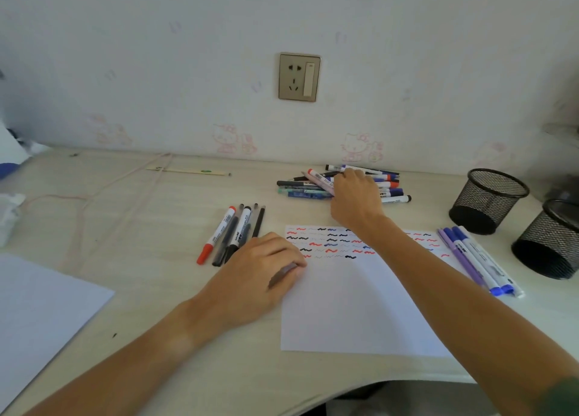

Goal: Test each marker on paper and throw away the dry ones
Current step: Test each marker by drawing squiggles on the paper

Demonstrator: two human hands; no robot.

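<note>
A white sheet of paper (360,306) lies on the desk, with rows of red, black and blue squiggles along its top. My left hand (250,277) rests on the sheet's left edge, its fingers curled round a blurred grey pen (282,274). My right hand (355,196) reaches over the paper into a pile of markers (313,191) by the wall. It grips a pale pink marker with a red cap (319,179), which sticks out to the upper left. Several markers and pens (233,234) lie in a row left of the paper. Three blue and purple markers (476,259) lie to its right.
Two black mesh pen cups (488,201) (551,240) lie on their sides at the right. Another white sheet (40,302) sits at the left edge. A pink cable (94,196) and a ruler (188,171) lie at the back left. A wall socket (299,77) is above.
</note>
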